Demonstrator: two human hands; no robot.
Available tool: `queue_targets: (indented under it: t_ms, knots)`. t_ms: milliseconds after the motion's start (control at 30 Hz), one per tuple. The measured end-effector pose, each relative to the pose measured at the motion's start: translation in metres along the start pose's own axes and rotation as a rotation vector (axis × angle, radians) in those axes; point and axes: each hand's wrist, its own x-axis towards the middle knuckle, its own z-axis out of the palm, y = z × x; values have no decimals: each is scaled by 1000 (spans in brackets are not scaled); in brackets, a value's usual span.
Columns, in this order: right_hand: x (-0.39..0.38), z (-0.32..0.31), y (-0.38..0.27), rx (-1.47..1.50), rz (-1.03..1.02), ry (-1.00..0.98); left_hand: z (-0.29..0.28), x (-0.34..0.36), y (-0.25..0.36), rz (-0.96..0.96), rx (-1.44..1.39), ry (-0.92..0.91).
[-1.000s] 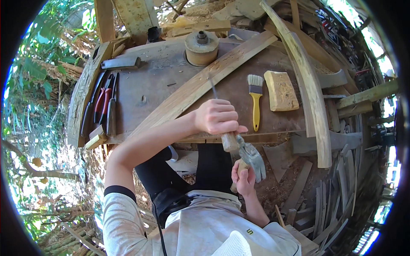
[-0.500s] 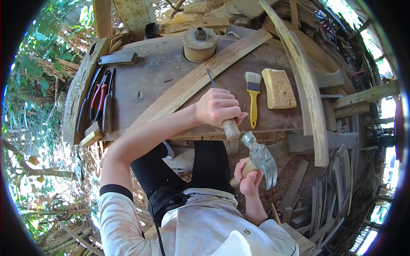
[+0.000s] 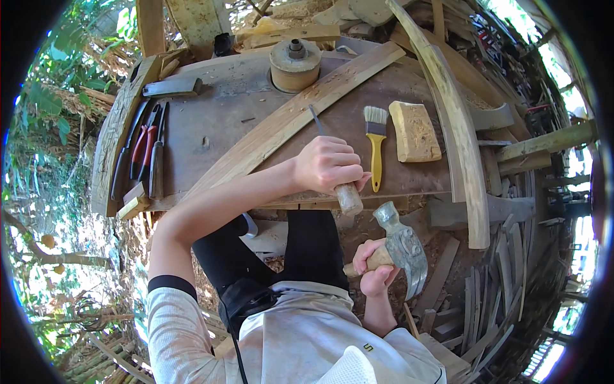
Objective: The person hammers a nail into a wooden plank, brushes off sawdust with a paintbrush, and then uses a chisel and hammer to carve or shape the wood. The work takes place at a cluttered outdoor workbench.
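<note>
My left hand [image 3: 329, 165] is wrapped round the wooden handle of a chisel [image 3: 348, 200]. Its narrow metal blade points away from me, with the tip over the long wooden plank [image 3: 265, 142] lying diagonally on the workbench. In my right hand [image 3: 376, 272] is a claw hammer [image 3: 404, 244], gripped by its wooden handle close below the head. The hammer's striking face is a short way right of the chisel's butt end, apart from it. Whether the chisel tip touches the wood I cannot tell.
On the bench [image 3: 224, 109] lie a yellow-handled brush [image 3: 377, 147], a wood block [image 3: 414, 132], red-handled pliers [image 3: 147, 146] and several slim tools at left. A round wooden piece [image 3: 295, 67] stands at the back. A curved pole [image 3: 451, 109] crosses the right side; scrap wood surrounds it.
The hammer has moved right and slightly down, widening the gap from the chisel's butt. My left hand keeps its grip with hardly any movement.
</note>
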Motion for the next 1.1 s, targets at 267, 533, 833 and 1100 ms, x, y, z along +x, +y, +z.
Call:
queue_targets:
  t_ms: [267, 533, 833, 1100]
  knots:
    - [-14, 1, -9, -34, -270, 15, 9, 12, 1, -105, -39, 160]
    - [-9, 2, 10, -377, -136, 64, 5, 11, -2, -135, -22, 133]
    - [-10, -9, 7, -455, -172, -41, 9, 10, -5, -123, -22, 138]
    - [-31, -5, 35, -534, -210, 3, 13, -7, -3, -118, 12, -15]
